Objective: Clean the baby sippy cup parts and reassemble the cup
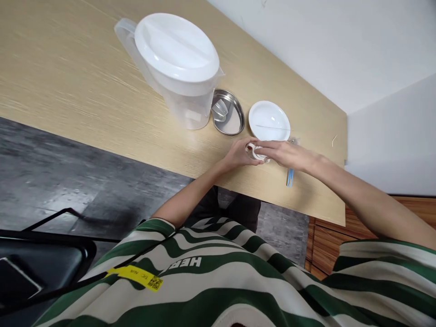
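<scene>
My left hand (238,153) is wrapped round a small clear cup (251,152) at the front of the table. My right hand (281,152) reaches over the cup's mouth, its fingers pressed together on a white piece (259,154) there; its exact shape is hard to make out. Just behind my hands is a white bowl (269,119) with a thin stick-like thing across it. A round metal tray (235,119) holds a small clear glass piece (220,110). Near my right wrist lies a blue-handled tool (289,177), partly hidden by the hand.
A large clear pitcher (190,104) with a white lid (177,47) stands left of the metal tray on the wooden table (85,59). A thin pale strip (334,140) lies near the right end. A black chair (51,259) is at lower left, and a wall (340,41) rises behind.
</scene>
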### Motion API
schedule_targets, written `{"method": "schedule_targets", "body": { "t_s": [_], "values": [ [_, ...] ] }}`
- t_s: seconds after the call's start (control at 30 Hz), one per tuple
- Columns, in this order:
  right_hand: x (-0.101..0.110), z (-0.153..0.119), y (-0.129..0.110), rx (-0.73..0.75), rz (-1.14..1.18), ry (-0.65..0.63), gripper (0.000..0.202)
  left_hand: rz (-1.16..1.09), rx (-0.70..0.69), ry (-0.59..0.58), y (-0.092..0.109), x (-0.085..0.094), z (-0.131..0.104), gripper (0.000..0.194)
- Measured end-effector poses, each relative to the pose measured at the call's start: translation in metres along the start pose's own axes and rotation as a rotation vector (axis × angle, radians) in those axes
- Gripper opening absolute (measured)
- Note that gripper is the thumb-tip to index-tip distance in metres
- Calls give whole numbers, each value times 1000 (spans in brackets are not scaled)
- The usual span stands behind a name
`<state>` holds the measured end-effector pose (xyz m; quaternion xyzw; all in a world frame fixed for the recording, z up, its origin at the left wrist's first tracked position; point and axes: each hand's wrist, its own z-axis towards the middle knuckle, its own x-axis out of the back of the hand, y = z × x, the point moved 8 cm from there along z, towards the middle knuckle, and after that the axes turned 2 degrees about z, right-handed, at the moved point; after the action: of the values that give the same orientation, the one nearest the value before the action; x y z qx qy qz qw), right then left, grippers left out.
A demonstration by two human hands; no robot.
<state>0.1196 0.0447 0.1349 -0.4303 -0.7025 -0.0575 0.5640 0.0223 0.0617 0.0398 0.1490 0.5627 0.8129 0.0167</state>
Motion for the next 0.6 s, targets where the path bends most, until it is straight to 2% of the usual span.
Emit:
{"method": "schedule_targets", "body": {
  "t_s": [0.17,0.33,0.5,0.6],
  "values": [
    [0,0,-10,32,-105,-12,49,15,2,-26,4,-2,2,54],
    [2,4,-18,-38,-161,-43,48,38,9,-4,5,-5,1,56],
    [-6,8,-2,-329,-430,3,43,9,5,32,5,-7,-3,53],
    [-5,15,5,-488,-449,85,59,-17,9,37,3,-7,-4,60]
  ]
}}
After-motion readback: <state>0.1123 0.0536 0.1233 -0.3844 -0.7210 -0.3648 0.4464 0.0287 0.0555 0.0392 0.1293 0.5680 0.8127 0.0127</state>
